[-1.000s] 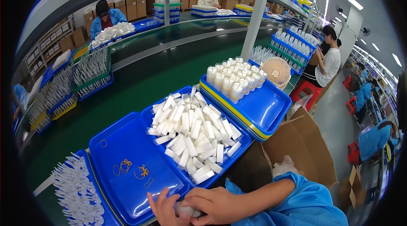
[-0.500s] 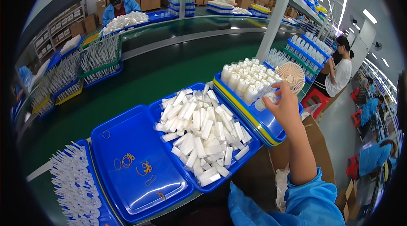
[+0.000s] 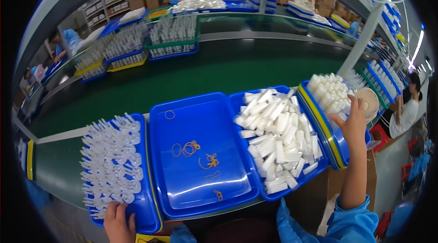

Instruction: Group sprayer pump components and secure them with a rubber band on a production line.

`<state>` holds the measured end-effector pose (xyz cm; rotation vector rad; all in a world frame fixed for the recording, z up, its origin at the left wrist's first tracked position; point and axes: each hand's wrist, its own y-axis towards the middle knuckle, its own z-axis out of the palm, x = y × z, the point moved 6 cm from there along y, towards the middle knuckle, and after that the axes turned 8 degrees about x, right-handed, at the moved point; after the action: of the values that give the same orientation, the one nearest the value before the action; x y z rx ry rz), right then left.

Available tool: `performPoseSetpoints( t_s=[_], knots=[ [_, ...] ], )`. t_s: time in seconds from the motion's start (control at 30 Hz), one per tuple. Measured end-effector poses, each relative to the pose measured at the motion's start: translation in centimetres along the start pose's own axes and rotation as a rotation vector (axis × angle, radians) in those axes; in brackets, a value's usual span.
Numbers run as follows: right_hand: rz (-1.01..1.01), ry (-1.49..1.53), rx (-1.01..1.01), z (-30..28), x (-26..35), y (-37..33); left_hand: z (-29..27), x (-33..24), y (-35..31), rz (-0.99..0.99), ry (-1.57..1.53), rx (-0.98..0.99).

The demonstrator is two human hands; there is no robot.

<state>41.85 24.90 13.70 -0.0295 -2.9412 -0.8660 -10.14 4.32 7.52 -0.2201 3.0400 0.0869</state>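
Left of the middle tray, the left hand, hold unclear, seemingly reached for plastic parts, probably needing a pinch; right of it, the right hand hung wide.

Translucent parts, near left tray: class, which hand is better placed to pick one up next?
Probably the left hand: its fingers are at the near edge of the translucent parts, while the right hand is by the white cylinders.

Creased bright blue sleeve, bare fingers
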Motion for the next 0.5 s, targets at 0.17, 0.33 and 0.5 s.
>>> performPoseSetpoints(
  t_s=[0.17, 0.33, 0.5],
  knots=[
    [-0.338, 0.452, 0.209, 1.6, 11.0, 1.2, 1.4, 1.3, 1.0, -0.007, 0.085, -0.046],
    [-0.659, 0.306, 0.493, 8.6, 18.5, 1.7, 1.0, 3.0, 1.3, -0.089, 0.116, -0.097],
    [-0.679, 0.169, 0.524, 12.6, 22.0, 1.8, -1.8, 2.4, -0.6, -0.181, -0.135, -0.154]
  ],
)
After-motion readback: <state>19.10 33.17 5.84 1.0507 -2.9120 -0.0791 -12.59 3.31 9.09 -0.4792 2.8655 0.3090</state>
